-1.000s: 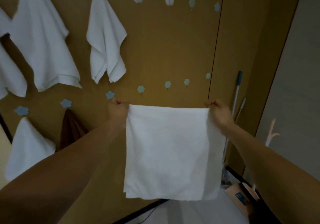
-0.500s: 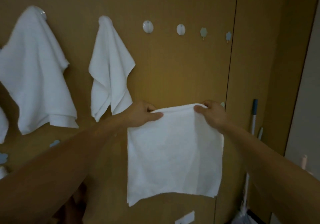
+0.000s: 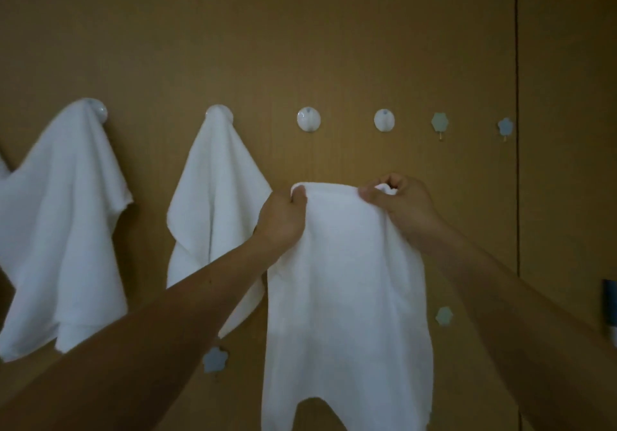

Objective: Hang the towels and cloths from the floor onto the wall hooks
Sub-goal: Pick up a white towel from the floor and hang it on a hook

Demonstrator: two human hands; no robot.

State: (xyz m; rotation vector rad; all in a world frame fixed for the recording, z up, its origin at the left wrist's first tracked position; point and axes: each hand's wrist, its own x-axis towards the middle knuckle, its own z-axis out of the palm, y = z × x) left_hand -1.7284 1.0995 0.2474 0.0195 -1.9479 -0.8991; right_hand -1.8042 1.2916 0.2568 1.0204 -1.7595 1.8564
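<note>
Towels (image 3: 347,280): two on hooks (image 3: 100,111), one in hands (image 3: 283,217).

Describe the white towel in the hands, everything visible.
The held towel is plain white, soft terry-looking cloth, hanging limp before the brown wall. The left hand and right hand each pinch its bunched top edge, which humps between them. It hangs below the bare round hook, not touching it. Its lower end leaves the frame.

A white towel (image 3: 347,297) hangs limp, its bunched top edge held below a bare round white hook (image 3: 309,119). Left of it, a second towel (image 3: 213,203) and a larger third towel (image 3: 63,230) hang draped, each gathered to a peak.
</note>
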